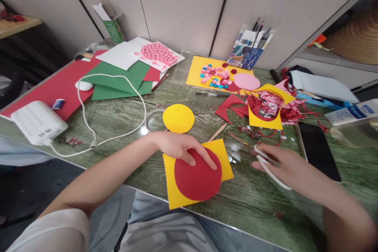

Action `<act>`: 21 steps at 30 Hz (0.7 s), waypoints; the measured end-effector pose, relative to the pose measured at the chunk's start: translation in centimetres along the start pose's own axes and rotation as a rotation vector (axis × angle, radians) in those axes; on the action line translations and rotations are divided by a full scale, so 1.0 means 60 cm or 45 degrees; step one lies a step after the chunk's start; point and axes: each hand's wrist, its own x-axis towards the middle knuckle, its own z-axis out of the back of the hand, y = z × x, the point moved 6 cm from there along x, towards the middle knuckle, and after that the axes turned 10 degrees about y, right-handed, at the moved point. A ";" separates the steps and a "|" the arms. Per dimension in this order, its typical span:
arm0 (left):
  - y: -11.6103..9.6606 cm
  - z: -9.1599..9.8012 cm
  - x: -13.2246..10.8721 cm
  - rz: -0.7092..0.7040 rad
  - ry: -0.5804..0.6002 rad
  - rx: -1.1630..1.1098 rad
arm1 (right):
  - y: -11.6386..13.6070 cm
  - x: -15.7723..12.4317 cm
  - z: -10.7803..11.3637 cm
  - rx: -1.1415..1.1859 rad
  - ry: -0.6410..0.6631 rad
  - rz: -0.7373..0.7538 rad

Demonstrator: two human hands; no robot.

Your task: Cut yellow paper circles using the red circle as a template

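Your left hand (184,147) rests on a red paper circle (197,183). Its thumb and pointer finger are spread apart and press down on the top part of the circle; they do not pinch it. The red circle lies flat on a piece of yellow paper (173,197), right in front of you, by the near edge of the green table (147,171).

Your right hand (280,161) is curled around the white handles of the scissors (270,172). They are off to the right of the yellow paper, not touching it. The blades are blurry, so you cannot tell how wide they are.

Just past your left hand is a yellow circle (178,118). A wooden stick (219,130) pokes out from behind the yellow paper. Near your right hand there is a black phone (319,151). Farther back sits a messy pile of red and pink paper bits (291,110), with a yellow piece (256,120) that has a round hole in it.
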 end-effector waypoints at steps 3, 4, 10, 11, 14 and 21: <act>0.001 0.006 0.000 0.005 -0.133 -0.014 | -0.009 0.007 -0.004 -0.314 -0.143 0.013; 0.002 0.007 0.001 0.002 -0.168 -0.009 | -0.012 0.008 -0.008 -0.383 -0.178 0.026; 0.002 0.006 0.009 0.000 -0.218 0.000 | -0.043 0.000 -0.011 -0.312 -0.131 0.056; 0.001 0.005 0.010 0.004 -0.215 0.003 | -0.042 -0.003 -0.004 -0.265 -0.114 0.047; -0.006 -0.003 0.014 0.031 -0.202 0.017 | -0.019 -0.015 0.024 -0.116 -0.120 -0.008; -0.023 -0.042 0.029 0.098 -0.126 0.204 | 0.118 -0.009 -0.023 0.560 0.327 0.219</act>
